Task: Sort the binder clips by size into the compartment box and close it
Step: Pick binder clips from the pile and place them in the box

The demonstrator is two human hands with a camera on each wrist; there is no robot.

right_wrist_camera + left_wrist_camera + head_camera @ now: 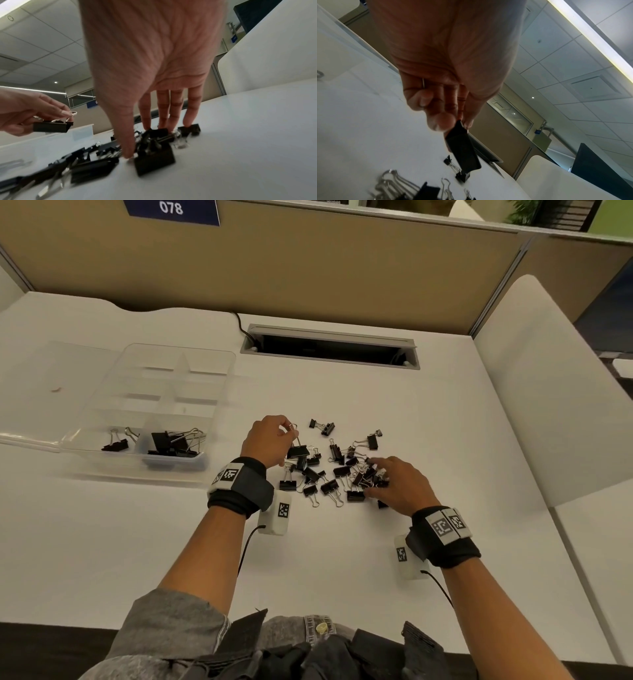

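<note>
Above the scattered binder clips point(337, 465) on the white table point(376, 559), a large clip point(297, 452) hangs by its wire handle, pinched in the left hand point(265, 441), while the right hand point(399, 484) spreads straight fingers onto the pile, its grip closed on nothing. Off to the left the clear compartment box point(222, 392) lies open, its lid point(44, 378) flat beside it, with clips in just two near compartments. Dangling by one handle, that clip could swing, slip free, or drop into the wrong compartment, I'd guess.
</note>
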